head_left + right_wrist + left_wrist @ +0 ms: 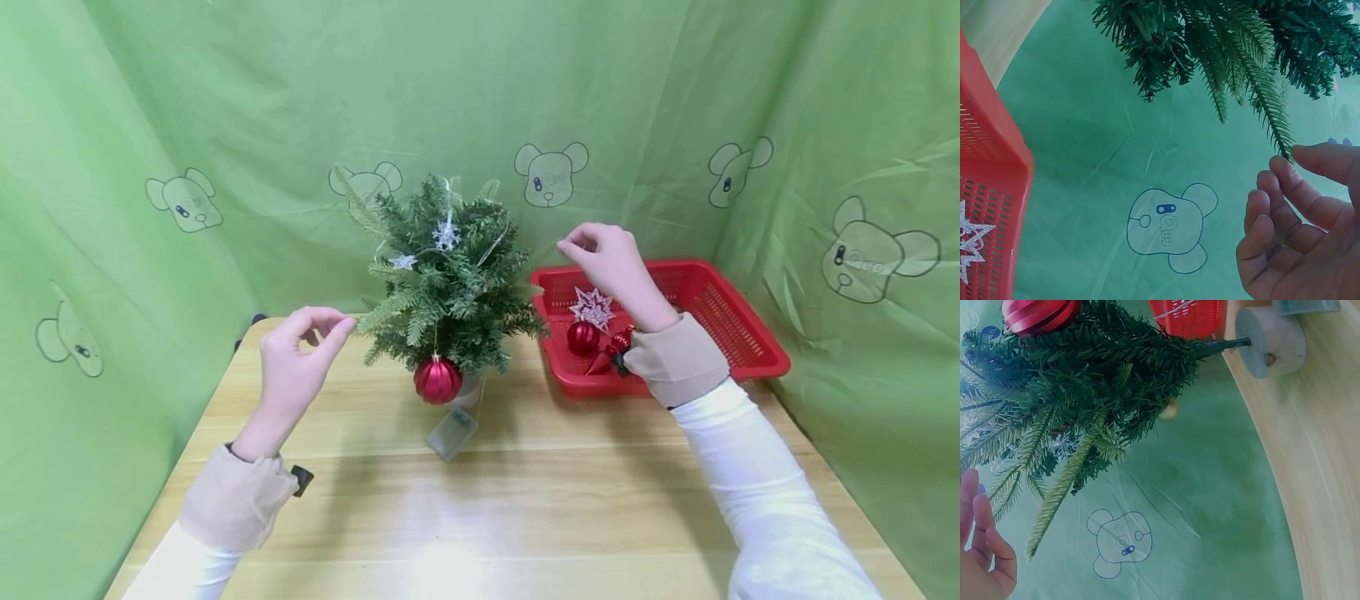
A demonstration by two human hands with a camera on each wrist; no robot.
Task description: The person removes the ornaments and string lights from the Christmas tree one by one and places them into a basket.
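Observation:
A small artificial Christmas tree (457, 283) stands on a round wooden base (1275, 340). My left hand (303, 354) meets a branch tip at the tree's left, thumb and forefinger pinching it; the left wrist view catches only part of that hand. On the other side, my right hand (1304, 219) pinches the tip of a light-green branch (1266, 106) between thumb and forefinger. A red ball ornament (438, 380) hangs low at the front. Higher up are a silver snowflake (446, 235) and a pale star-shaped ornament (402, 262).
A red plastic basket (750, 350) sits right of the tree, holding a glittery snowflake (592, 308), a red ball (582, 337) and other red ornaments. A clear box (452, 433) lies before the base on the wooden table (360, 517). Green cloth surrounds the table.

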